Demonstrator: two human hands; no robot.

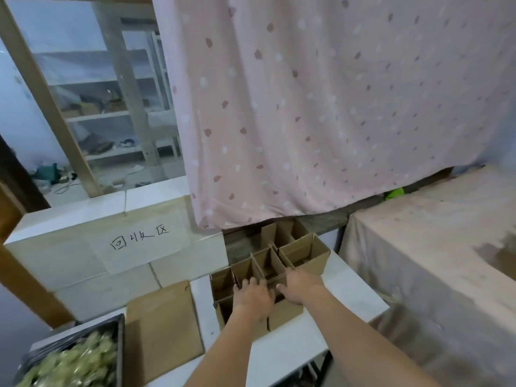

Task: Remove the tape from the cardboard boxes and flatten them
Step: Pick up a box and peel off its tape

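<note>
Lower left corner of the frame: a dark tray (120, 347) heaped with pale greenish scraps, blurred, can't tell what they are. Just right of it a flattened cardboard sheet (163, 331) lies on the white table (293, 350), so at least one box looks done, judging by how it lies. Above that, left of centre, a tiled ledge (83, 219) carries a paper sign (139, 241) with handwritten characters.

Centre bottom: a cluster of open cardboard boxes (304, 252) stands upright on the table, packed side by side and running back toward the wall. All still standing with flaps up; none of these flattened yet. Tape not visible from here, too small to tell.

Left hand (252, 298) is on the rim of a near box, fingers (245, 283) curled over the cardboard edge, gripping it. Right hand (300, 286) is just beside it, reaching into the same group with fingers hooked over a box wall, though the exact hold is partly hidden by the cardboard. Hands are nearly touching.

Upper right: a pink spotted curtain (321, 107) hangs behind the boxes. Right edge: a cloth-covered surface (432, 261).

Judgement: early to middle stage. One sheet flat, several boxes left to strip and collapse; hands seem to be picking the next one.
</note>
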